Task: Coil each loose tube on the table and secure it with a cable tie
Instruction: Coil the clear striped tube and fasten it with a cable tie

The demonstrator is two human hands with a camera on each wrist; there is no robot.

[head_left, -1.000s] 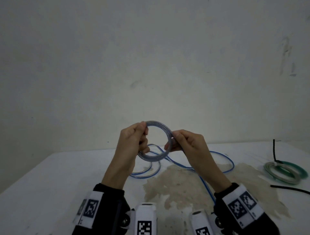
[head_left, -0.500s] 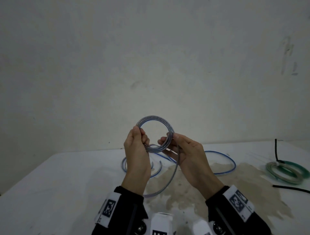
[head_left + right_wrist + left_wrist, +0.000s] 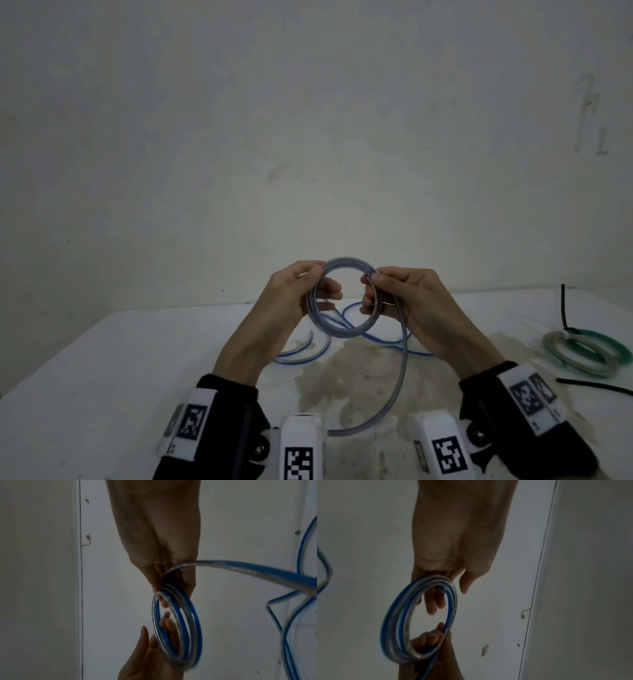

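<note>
A clear tube with a blue stripe is wound into a small coil (image 3: 342,334) and held upright above the white table (image 3: 102,377). My right hand (image 3: 371,287) pinches the coil's right side between thumb and fingers. My left hand (image 3: 320,279) has its fingers straight through the ring, and the thumb stands a little off the coil (image 3: 393,615) in the left wrist view. The coil (image 3: 193,622) is blurred. The loose tail (image 3: 402,377) hangs from my right hand (image 3: 164,591) to the table. More loose tube (image 3: 308,353) lies behind.
At the right lies a finished green and white coil (image 3: 582,353) with a black cable tie (image 3: 563,308) sticking up from it. Another black tie (image 3: 596,385) lies near the right edge. A brown stain (image 3: 359,383) covers the table's middle. A plain wall stands behind.
The coil and both hands have come slightly down and to the right. My left hand has slackened its hold, now with fingers through the ring. The loose tail has swung toward the front.
</note>
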